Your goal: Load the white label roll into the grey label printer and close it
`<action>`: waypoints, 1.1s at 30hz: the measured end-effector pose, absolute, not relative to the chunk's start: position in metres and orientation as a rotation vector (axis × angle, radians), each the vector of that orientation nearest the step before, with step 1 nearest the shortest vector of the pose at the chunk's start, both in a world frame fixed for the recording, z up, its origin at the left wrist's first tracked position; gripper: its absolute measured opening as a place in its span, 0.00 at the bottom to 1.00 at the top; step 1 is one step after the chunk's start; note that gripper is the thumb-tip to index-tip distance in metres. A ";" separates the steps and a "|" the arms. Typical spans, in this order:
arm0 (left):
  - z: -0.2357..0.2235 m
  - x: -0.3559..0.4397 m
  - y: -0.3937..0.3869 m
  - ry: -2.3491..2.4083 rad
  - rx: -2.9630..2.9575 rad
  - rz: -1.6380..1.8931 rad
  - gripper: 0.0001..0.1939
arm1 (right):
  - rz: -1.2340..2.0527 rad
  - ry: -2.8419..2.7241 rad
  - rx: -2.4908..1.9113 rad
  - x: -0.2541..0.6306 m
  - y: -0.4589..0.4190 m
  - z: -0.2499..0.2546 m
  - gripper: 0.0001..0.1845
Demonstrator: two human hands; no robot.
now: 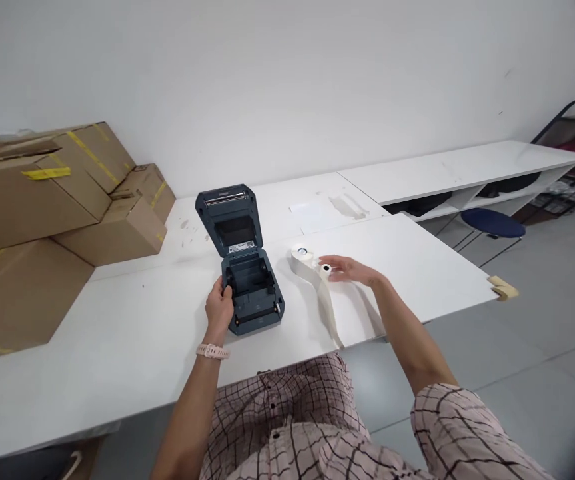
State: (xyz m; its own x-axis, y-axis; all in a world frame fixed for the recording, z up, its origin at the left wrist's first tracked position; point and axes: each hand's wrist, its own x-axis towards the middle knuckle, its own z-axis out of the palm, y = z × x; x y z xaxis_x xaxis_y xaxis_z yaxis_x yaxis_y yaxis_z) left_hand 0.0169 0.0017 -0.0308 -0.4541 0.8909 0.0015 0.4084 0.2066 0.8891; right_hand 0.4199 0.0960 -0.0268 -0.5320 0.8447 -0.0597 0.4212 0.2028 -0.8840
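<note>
A dark blue-grey label printer (254, 300) stands on the white table with its lid (230, 220) tilted up, so its inner bay shows. My left hand (218, 307) grips the printer's left side, the thumb over the rim and the fingers hidden behind the wall. To the right of it stands a white label roll (301, 256), from which a loose paper strip (328, 310) runs toward the table's front edge. A small white roll (326, 269) with a dark core sits between the thumb and fingers of my right hand (350, 269).
Several cardboard boxes (32, 200) with yellow tape are stacked on the table's left. A white sheet (310, 217) lies toward the wall. Beyond the table (417, 267) are a shelf unit (467, 170) and a blue stool (493, 223). Yellowish padding (504, 287) covers the right corner.
</note>
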 end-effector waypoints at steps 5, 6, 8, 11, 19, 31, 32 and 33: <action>-0.028 0.019 0.003 2.039 1.234 1.164 0.26 | 1.427 -2.043 -1.108 0.410 0.136 0.003 0.47; -0.027 0.019 0.003 2.045 1.234 1.165 0.26 | 1.431 -2.098 -1.111 0.400 0.145 0.004 0.47; -0.027 0.020 0.002 2.037 1.235 1.184 0.25 | 1.442 -2.191 -1.130 0.377 0.160 0.002 0.45; -0.028 0.021 0.001 1.985 1.211 1.231 0.24 | 1.454 -2.170 -1.168 0.348 0.171 -0.003 0.39; -0.027 0.024 -0.003 1.889 1.048 1.309 0.33 | 1.342 -2.271 -0.685 0.267 0.145 0.062 0.37; -0.011 0.029 -0.009 1.915 1.060 1.255 0.35 | 0.438 -3.228 -1.109 0.142 0.126 0.074 0.40; -0.011 0.029 -0.009 1.916 1.057 1.254 0.35 | 0.424 -3.250 -1.112 0.139 0.127 0.071 0.40; -0.010 0.029 -0.009 1.918 1.051 1.251 0.34 | 0.422 -3.267 -1.107 0.137 0.127 0.068 0.41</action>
